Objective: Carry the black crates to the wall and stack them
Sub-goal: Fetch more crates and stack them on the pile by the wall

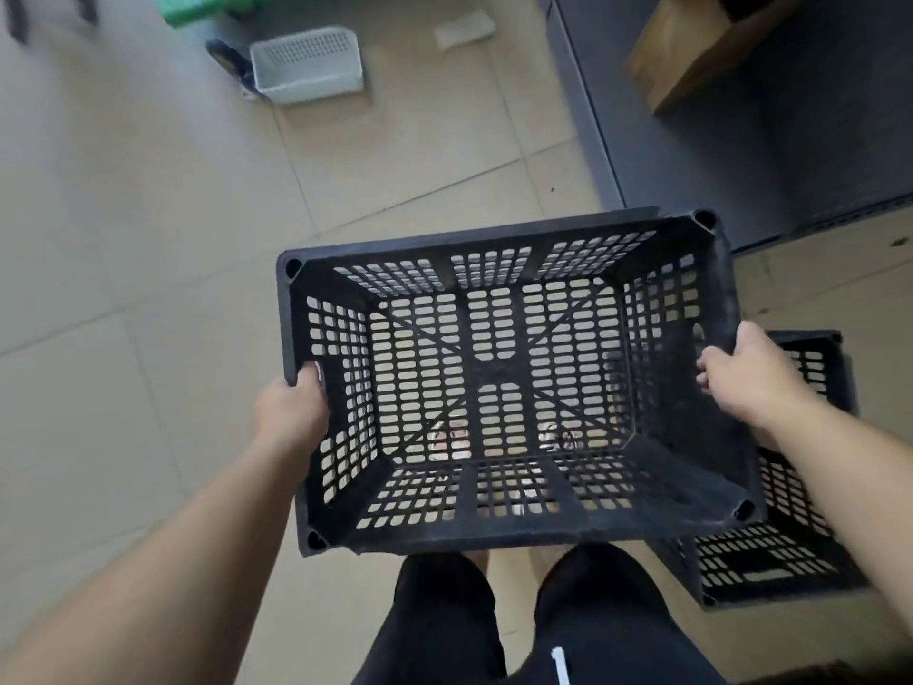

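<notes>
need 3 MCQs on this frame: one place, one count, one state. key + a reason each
1. Where is the white basket?
A. on a chair
B. hung on a wall
C. on the floor, ahead of the person

2. How many black crates show?
A. one
B. two
C. four

3. What state is the carried crate in?
A. empty, gripped at its two short sides
B. full of boxes
C. set down, untouched

Key:
1 C: it stands on the tiles, beyond the carried crate.
2 B: the carried crate, plus a floor crate partly hidden behind it on the person's right.
3 A: the left hand and right hand grip opposite sides, and tiles show through its bare mesh bottom.
</notes>
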